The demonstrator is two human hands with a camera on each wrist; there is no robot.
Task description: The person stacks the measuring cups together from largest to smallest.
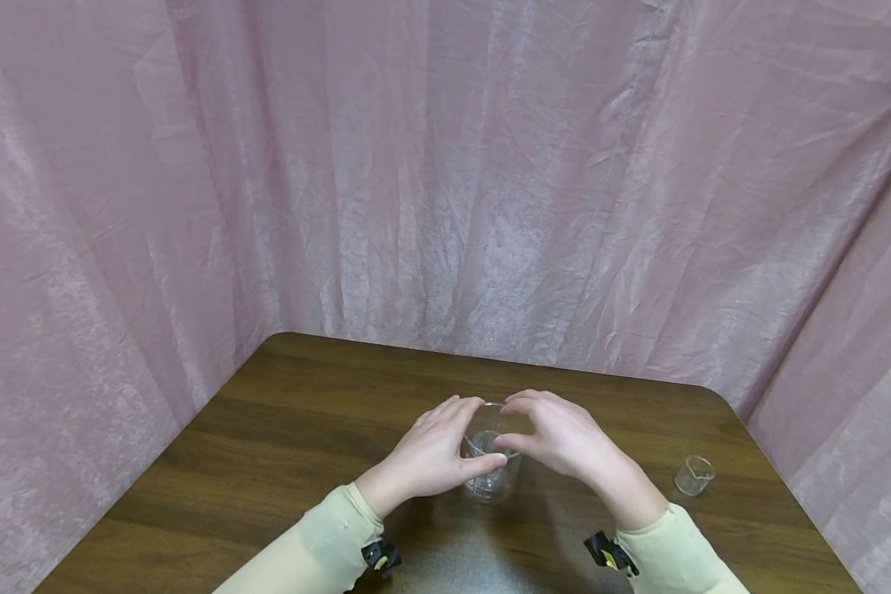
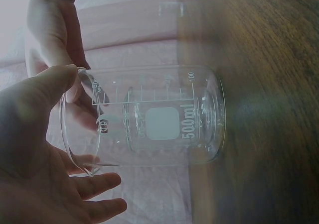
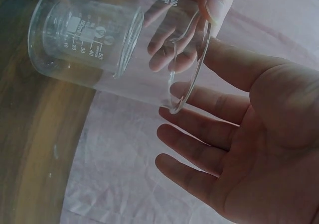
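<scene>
A clear glass beaker (image 1: 493, 487) marked 500 ml stands upright on the wooden table between my two hands. Inside it, near the bottom, sits a smaller graduated glass beaker (image 3: 89, 40). My left hand (image 1: 436, 450) is at the big beaker's left side, thumb across the near side of the rim and fingers spread at the far side. From the right, my right hand (image 1: 557, 433) reaches over the rim, its thumb near the left thumb. In the right wrist view its other fingers (image 3: 194, 139) extend loosely beside the rim and lip.
A small empty glass beaker (image 1: 694, 476) with a spout stands on the right part of the table (image 1: 282, 429). Pink curtains (image 1: 445, 181) hang behind the table and at both sides.
</scene>
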